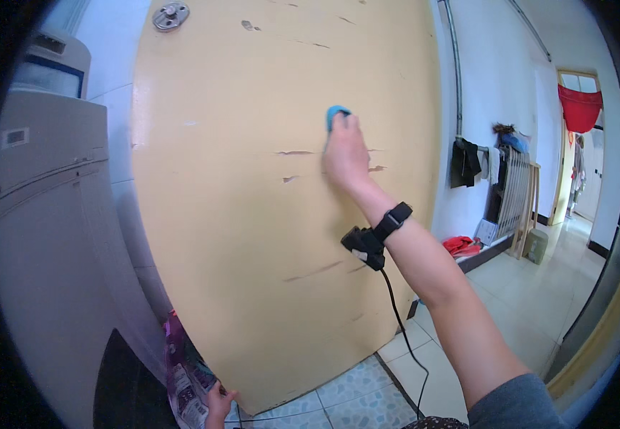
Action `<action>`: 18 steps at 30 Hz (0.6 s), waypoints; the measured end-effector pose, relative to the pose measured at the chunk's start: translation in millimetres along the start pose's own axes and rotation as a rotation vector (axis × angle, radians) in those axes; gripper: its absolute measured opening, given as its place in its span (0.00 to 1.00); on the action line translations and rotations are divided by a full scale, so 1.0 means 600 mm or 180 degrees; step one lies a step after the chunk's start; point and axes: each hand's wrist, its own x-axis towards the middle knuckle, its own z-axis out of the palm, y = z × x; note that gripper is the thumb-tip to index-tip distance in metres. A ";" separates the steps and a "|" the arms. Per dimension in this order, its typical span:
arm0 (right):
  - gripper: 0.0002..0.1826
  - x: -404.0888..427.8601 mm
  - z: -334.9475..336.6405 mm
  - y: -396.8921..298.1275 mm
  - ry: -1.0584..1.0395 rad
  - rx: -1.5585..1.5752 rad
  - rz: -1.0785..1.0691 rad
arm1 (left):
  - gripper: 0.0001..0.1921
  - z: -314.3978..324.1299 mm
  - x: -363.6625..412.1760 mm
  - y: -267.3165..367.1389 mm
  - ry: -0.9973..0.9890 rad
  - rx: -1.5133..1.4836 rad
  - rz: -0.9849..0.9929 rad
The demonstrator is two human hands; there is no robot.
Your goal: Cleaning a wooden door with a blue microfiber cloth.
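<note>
A cream-yellow door (224, 214) with chipped, cracked paint stands in front of me. My right hand (346, 158) presses a blue cloth or sponge (336, 113) against its face, right of centre; most of that blue thing is hidden under the fingers. Just below and beside the hand are several brown scratches. On my right wrist a black strap carries a small black device (364, 248) with a cable hanging down. Low in view, my left hand (220, 403) grips the door's lower left edge, thumb toward the face, the other fingers partly hidden.
A grey appliance or cabinet (47, 241) stands close on the left, with a purple printed bag (186, 370) beside it. A metal lock (171, 16) sits high on the door. Along the hallway wall lean wooden slatted frames (514, 193), near a green bin (536, 246).
</note>
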 end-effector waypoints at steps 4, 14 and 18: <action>0.15 -0.015 -0.018 -0.048 -0.0135 0.0331 -0.1192 | 0.23 -0.008 0.000 0.019 -0.0159 -0.0079 -0.0066; 0.13 -0.043 -0.009 -0.021 -0.0151 0.0162 -0.0003 | 0.21 0.004 -0.016 -0.017 0.0189 0.0152 0.0186; 0.17 -0.195 0.023 -0.097 -0.0546 0.1648 -0.1235 | 0.26 0.002 -0.008 0.007 0.0082 0.0067 0.0293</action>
